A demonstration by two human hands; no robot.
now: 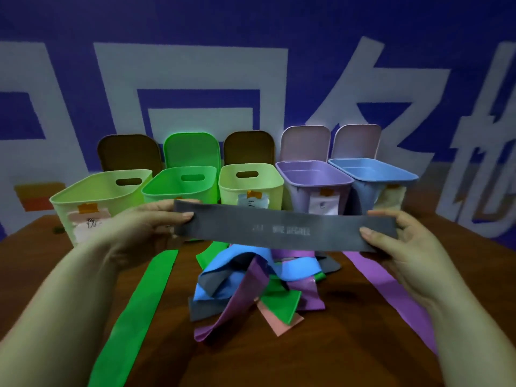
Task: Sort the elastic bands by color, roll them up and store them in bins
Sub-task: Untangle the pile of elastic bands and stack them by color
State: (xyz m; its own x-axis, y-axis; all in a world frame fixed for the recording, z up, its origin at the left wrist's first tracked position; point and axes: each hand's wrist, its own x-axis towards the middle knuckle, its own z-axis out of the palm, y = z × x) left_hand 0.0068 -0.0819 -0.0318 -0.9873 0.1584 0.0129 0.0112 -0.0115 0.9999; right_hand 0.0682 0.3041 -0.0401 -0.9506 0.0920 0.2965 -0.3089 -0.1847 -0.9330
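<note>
Both my hands pinch the grey band's ends, left hand (145, 222) and right hand (402, 241); grey band (279, 229) stretched flat, long axis left-right, above the band pile (251, 283).

grey band (282, 230) print: blurred | bin labels (325, 205): unreadable (too small) | green band (134, 311): cut off below

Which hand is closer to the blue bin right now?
The right hand. It grips the grey band's right end just in front of and below the blue bin; the left hand grips the other end, far across by the green bins.
</note>
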